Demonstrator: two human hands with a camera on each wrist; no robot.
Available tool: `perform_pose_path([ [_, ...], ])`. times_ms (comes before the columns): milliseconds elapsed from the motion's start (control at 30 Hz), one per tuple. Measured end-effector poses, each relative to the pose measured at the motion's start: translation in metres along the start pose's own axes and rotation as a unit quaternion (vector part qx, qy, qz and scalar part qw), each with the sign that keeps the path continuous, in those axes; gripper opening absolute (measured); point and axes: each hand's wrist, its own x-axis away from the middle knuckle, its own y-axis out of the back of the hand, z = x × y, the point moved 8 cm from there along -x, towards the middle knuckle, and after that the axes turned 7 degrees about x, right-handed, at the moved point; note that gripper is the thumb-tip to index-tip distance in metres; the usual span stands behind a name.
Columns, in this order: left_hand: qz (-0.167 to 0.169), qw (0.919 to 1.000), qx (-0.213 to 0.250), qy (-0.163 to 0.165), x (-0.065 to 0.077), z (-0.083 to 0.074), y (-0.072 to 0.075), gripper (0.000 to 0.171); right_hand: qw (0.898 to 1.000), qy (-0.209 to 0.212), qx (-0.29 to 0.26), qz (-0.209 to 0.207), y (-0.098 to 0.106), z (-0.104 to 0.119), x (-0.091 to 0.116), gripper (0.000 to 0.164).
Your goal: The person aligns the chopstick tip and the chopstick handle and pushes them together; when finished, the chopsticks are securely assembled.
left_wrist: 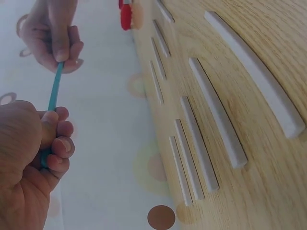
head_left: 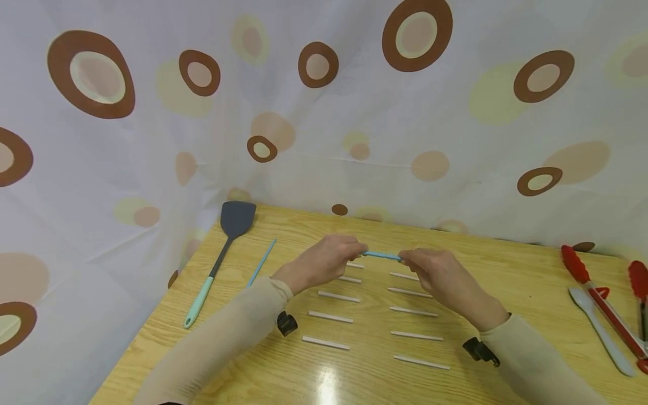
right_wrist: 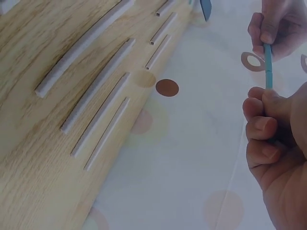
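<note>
Both hands hold a thin blue stick (head_left: 382,255) level above the table, one at each end. My left hand (head_left: 326,260) pinches its left end between thumb and fingers, while my right hand (head_left: 449,280) pinches the other end. The middle stretch shows between them, and the ends are hidden in the fingers. In the right wrist view the stick (right_wrist: 268,79) has a faint line across it near its middle. Below the hands, short white sticks lie in two columns, a left one (head_left: 326,343) and a right one (head_left: 422,362).
Left on the wooden table (head_left: 283,371) lie a second blue stick (head_left: 262,262), partly behind the left forearm, and a grey spatula (head_left: 238,218) with a mint handle. Right are red-tipped tongs (head_left: 575,263), a pale blue-grey spoon (head_left: 599,326) and another red-tipped tool (head_left: 639,279). A patterned curtain (head_left: 354,112) hangs behind.
</note>
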Motion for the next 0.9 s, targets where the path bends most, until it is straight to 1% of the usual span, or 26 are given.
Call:
perform_pose_path([
  [33, -0.002, 1.0, -0.001, 0.001, 0.0005, -0.0001, 0.0, 0.032, 1.0, -0.001, 0.001, -0.003, -0.0001, 0.0002, -0.0002, 0.026],
  [100, -0.007, 1.0, 0.0, 0.003, 0.0013, -0.0003, 0.0006, 0.034, 1.0, -0.002, 0.001, -0.005, 0.0002, 0.0013, -0.0011, 0.026],
  [167, -0.013, 0.9999, 0.002, 0.003, 0.0018, -0.0004, 0.0013, 0.035, 1.0, -0.002, 0.001, -0.005, 0.0002, 0.0024, -0.0023, 0.031],
  [200, -0.016, 0.9999, 0.002, 0.002, 0.0019, -0.0005, 0.0015, 0.035, 1.0, -0.003, 0.0, -0.004, 0.0, 0.0028, -0.0027, 0.025],
  [267, -0.019, 0.9998, 0.003, -0.001, 0.0023, -0.0012, 0.0017, 0.036, 1.0, -0.003, -0.002, -0.002, 0.0, 0.0044, -0.0038, 0.018],
  [300, -0.02, 0.9998, 0.001, -0.003, 0.0022, -0.0013, 0.0012, 0.036, 1.0, -0.003, -0.003, -0.003, -0.0004, 0.0045, -0.0039, 0.012],
  [333, -0.022, 0.9997, 0.001, -0.005, 0.0023, -0.0016, 0.0007, 0.035, 1.0, -0.005, -0.002, -0.004, -0.0009, 0.0044, -0.0038, 0.015],
  [400, -0.024, 0.9997, -0.003, -0.007, 0.0029, -0.0021, -0.0009, 0.035, 1.0, -0.008, -0.001, -0.003, -0.0025, 0.0043, -0.0034, 0.031],
  [600, -0.027, 0.9995, -0.01, -0.009, 0.002, -0.0041, -0.0029, 0.035, 1.0, -0.013, -0.002, 0.011, -0.0047, 0.0017, -0.0014, 0.035],
  [700, -0.017, 0.9997, -0.013, -0.008, 0.0009, -0.0045, -0.0032, 0.035, 1.0, -0.009, -0.003, 0.012, -0.0032, 0.0022, -0.0001, 0.04],
  [767, -0.003, 0.9998, -0.019, -0.004, 0.0005, -0.0044, -0.0031, 0.034, 1.0, -0.006, -0.004, 0.015, -0.0022, 0.0024, 0.0004, 0.038],
  [833, 0.014, 0.9995, -0.026, 0.008, 0.0012, -0.004, -0.0021, 0.032, 1.0, -0.002, -0.003, 0.024, -0.0026, 0.0027, 0.0002, 0.036],
  [900, 0.03, 0.9985, -0.041, 0.021, 0.0022, -0.0037, -0.0012, 0.025, 0.999, 0.001, 0.001, 0.035, -0.004, 0.0025, -0.0006, 0.035],
])
